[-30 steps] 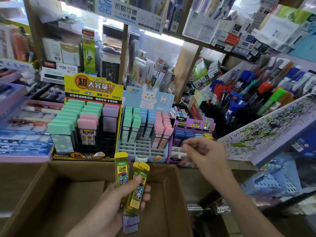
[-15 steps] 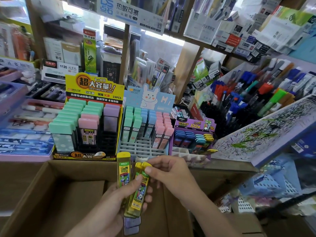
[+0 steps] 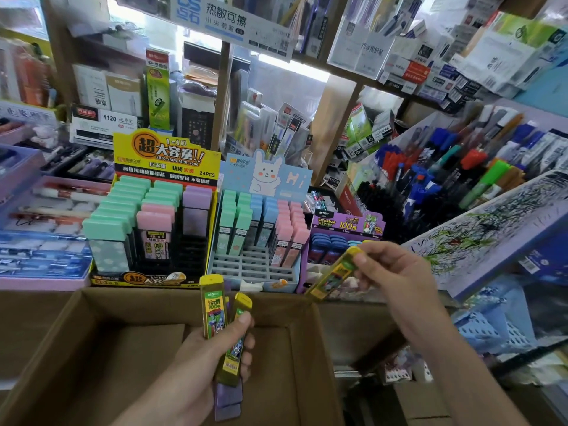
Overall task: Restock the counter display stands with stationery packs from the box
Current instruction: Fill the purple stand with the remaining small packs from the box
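My left hand (image 3: 203,364) grips a bundle of slim lead packs (image 3: 212,315), yellow ones in front and purple ones behind, above the open cardboard box (image 3: 92,348). My right hand (image 3: 396,272) pinches one yellow pack (image 3: 335,273) by its top end, tilted, just in front of the small purple display stand (image 3: 347,222) that holds blue and yellow packs. To the left stand the blue rabbit stand (image 3: 264,179), with several free slots at its front, and the yellow stand (image 3: 166,161) with wide green, pink and purple packs.
A sloped board covered in scribbles (image 3: 491,229) juts in at the right, above blue plastic baskets (image 3: 491,327). Trays of pens (image 3: 445,167) fill the shelf behind it. A purple tray (image 3: 37,241) of boxed sets lies at the left. Shelves crowd overhead.
My right hand went from the purple stand to the bundle in my left hand, took one yellow pack from it, and carried it right toward the purple stand.
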The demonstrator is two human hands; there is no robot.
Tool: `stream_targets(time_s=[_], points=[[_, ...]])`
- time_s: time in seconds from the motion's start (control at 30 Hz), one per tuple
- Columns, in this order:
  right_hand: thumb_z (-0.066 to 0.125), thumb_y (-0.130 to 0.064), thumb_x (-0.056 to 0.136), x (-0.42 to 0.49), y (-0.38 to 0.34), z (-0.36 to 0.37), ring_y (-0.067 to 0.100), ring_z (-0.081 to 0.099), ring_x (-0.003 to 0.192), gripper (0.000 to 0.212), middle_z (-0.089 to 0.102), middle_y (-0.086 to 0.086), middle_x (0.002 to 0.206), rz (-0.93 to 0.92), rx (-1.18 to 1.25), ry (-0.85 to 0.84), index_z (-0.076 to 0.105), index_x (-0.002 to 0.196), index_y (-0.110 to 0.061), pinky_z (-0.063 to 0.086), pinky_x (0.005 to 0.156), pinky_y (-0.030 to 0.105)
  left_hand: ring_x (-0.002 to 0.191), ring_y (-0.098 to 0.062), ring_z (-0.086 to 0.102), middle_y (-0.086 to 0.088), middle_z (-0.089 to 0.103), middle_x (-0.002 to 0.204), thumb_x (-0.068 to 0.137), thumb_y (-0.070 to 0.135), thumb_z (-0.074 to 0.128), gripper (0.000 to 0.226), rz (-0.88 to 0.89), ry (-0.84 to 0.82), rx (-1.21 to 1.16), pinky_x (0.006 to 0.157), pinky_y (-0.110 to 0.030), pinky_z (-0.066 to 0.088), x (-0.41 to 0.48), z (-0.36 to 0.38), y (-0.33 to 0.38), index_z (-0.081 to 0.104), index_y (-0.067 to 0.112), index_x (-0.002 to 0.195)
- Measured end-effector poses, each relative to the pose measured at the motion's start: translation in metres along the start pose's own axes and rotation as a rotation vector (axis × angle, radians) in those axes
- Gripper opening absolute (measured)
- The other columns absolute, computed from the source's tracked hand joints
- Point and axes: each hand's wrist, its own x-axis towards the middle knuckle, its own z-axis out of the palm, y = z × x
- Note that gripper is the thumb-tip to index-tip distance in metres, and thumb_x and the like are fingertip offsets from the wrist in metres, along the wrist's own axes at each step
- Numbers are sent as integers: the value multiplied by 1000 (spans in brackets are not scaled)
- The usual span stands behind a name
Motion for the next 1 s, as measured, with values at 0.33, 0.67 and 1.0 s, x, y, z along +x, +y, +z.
stream_targets(time_s=[0.33, 0.67, 1.0], points=[[72, -4, 89, 16, -7, -80, 15, 64, 58, 22, 74, 8, 74, -189, -241, 131, 80, 91, -24, 56, 55, 21, 48, -24, 55, -14, 61, 69, 52, 57, 95, 76, -60, -12, -94, 49, -33, 49, 21, -10, -11, 73, 0, 97], [72, 2, 91, 34, 5, -83, 22, 75, 67, 24, 77, 5, 79, -221, -322, 158, 79, 90, -22, 62, 64, 23, 50, -27, 55, -17, 62, 73, 36, 54, 102, 75, -92, -78, -62, 51, -33, 48, 22, -11, -13, 80, 3, 87], [74, 2, 89, 46, 16, -67, 15, 75, 66, 13, 77, -1, 73, -203, -471, 149, 76, 95, -10, 60, 63, 18, 54, -27, 56, -20, 63, 77, 59, 49, 88, 57, -75, -62, -65, 52, -34, 49, 19, -11, -10, 79, 1, 89]])
